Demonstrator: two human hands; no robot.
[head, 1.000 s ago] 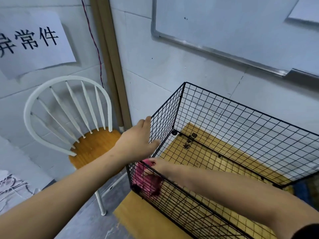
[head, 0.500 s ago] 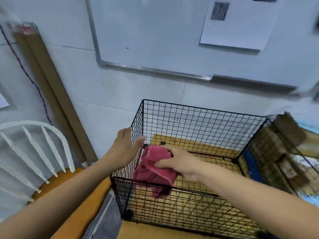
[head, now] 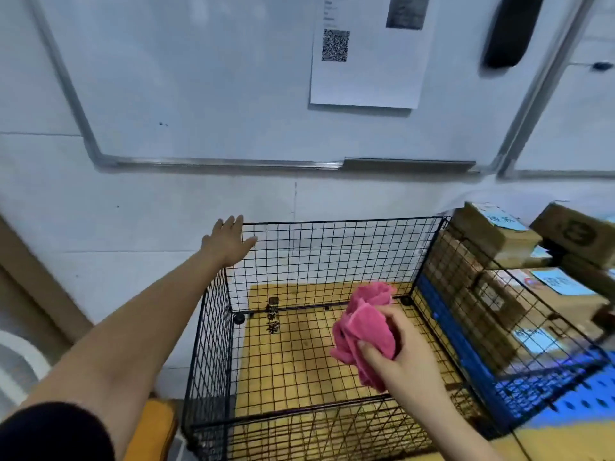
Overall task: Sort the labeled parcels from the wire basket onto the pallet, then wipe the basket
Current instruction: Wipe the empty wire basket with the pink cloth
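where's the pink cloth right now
In the head view, the pink cloth is bunched in the right hand, held inside the wire basket toward its right side, while the left hand is at the basket's back left corner.

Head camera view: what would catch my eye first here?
A bright pink cloth, bunched in the right hand, hangs over the middle of a black wire basket with nothing in it. The left hand rests open at the basket's far left corner. Brown parcels with blue labels sit stacked just right of the basket.
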